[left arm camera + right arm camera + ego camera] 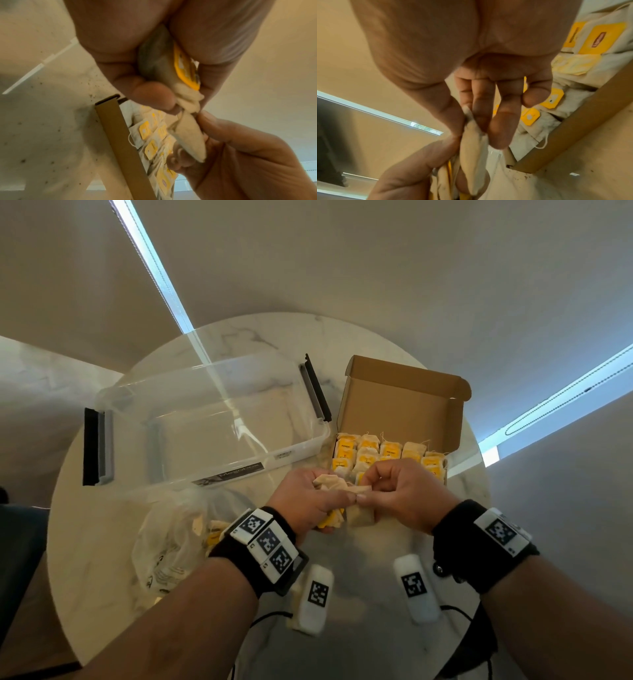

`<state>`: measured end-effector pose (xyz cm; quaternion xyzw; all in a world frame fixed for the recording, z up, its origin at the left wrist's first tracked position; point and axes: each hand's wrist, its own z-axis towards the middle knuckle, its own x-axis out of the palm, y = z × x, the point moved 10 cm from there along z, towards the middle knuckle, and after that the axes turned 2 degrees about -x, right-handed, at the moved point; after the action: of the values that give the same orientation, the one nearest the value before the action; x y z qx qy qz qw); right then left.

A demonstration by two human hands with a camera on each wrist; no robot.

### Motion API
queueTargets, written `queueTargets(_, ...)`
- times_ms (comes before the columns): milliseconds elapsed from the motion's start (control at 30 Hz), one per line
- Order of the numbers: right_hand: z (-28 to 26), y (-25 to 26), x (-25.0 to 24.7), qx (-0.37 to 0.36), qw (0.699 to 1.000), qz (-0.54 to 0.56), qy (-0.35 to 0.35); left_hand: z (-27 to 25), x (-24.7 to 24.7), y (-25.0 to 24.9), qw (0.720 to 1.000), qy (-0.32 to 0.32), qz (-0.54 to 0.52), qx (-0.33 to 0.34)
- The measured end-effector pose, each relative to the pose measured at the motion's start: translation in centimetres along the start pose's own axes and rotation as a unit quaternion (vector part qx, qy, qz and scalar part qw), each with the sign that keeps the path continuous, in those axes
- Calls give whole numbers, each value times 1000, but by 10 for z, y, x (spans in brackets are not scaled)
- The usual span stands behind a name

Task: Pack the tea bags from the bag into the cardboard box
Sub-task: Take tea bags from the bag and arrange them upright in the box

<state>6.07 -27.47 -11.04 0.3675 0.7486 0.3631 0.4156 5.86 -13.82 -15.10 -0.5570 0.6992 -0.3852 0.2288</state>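
An open cardboard box [400, 402] stands on the round marble table [102, 508], holding rows of beige tea bags with yellow tags [368, 451]. Just in front of it my left hand [305, 501] grips a small bunch of tea bags [330, 486], seen close in the left wrist view as tea bags [180, 75] with a yellow tag. My right hand [397, 491] pinches one beige tea bag [190, 136] at the bunch's edge, thumb against fingers [481, 117]. A crumpled clear plastic bag [171, 542] with a few tea bags [214, 534] lies at the lower left.
A clear plastic storage bin [212, 419] with grey and black latches lies left of the box. Two white tagged devices [317, 594] [416, 587] rest on the table near my wrists, with black cables at the near edge.
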Motion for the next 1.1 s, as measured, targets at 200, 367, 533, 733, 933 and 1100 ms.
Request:
queueTargets(200,21,12,-29,-4,997,43,-67,0,-20,20,964,-9,-257,-64)
queueTargets(367,28,14,-35,1,997,19,-71,1,-36,30,966,-37,-246,-72)
queueTargets(533,54,-1,-34,70,991,-10,-110,1,-32,38,974,-49,-204,-87)
queueTargets(733,90,-18,-37,124,969,-128,-169,-4,-6,48,968,-15,-205,-141)
queueTargets(933,93,-12,-37,92,954,-205,-197,-3,-8,52,958,2,-239,-162)
queueTargets(1100,92,-1,-23,47,959,-242,-142,-2,-13,57,956,-13,-240,-169)
